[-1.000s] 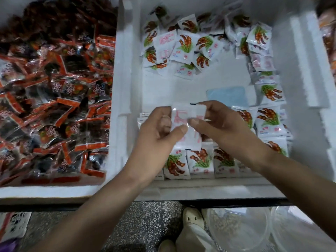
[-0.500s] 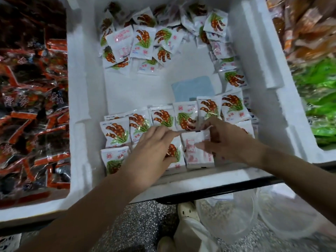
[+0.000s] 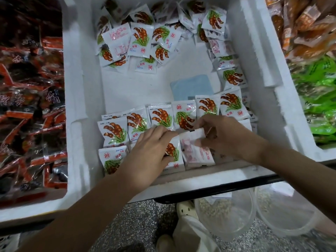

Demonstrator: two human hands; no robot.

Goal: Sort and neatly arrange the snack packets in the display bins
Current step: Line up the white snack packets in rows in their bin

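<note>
A white foam bin point(image 3: 80, 99) holds white snack packets printed with brown pods. Several lie in tidy rows point(image 3: 163, 117) along its near side; a loose heap point(image 3: 138, 39) fills the far side. My right hand point(image 3: 223, 135) pinches the top edge of a face-down packet point(image 3: 195, 151) set into the front row. My left hand point(image 3: 152, 150) lies with straight fingers pressing on the neighbouring front-row packet point(image 3: 173, 153). A blue pad point(image 3: 192, 86) lies on the bin floor.
Another foam bin of red and black packets point(image 3: 31, 106) stands on the left. Orange packets point(image 3: 305, 24) and green packets point(image 3: 320, 99) fill bins on the right. Below the shelf edge are clear plastic tubs point(image 3: 225, 215) and my shoe point(image 3: 185, 210) on speckled floor.
The face-down packet went from being held up in both hands to lying in the front row. My left hand let go and now presses on the packet beside it.
</note>
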